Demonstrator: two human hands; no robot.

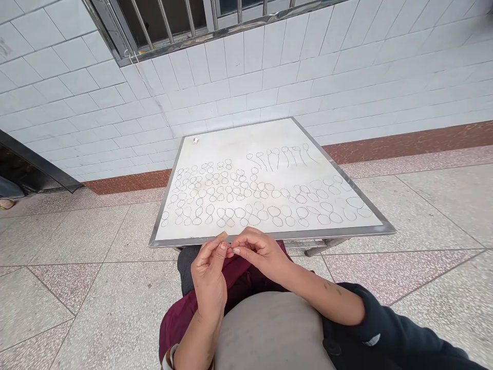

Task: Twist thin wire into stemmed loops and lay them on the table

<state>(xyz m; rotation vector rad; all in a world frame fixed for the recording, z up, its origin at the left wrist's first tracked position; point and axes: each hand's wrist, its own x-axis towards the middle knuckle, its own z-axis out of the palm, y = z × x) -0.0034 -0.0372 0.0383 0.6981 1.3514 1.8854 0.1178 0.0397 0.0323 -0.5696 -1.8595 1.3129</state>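
Observation:
My left hand (210, 272) and my right hand (262, 254) meet just in front of the near edge of the white table (239, 134). Both hands pinch with thumb and fingers, their tips almost touching. Whatever they hold between them is too small to make out. A tan wrap or band shows at a fingertip of my left hand. On the tabletop lie several thin dark wire loops (274, 211), many shaped like a figure eight. Farther back at the right are several loops with long tails (290, 156).
A small white and red item (195, 141) sits at the table's far left corner. Behind the table stands a white tiled wall (239, 77) with a barred window (177, 20). A metal table leg (323, 246) shows below the near edge.

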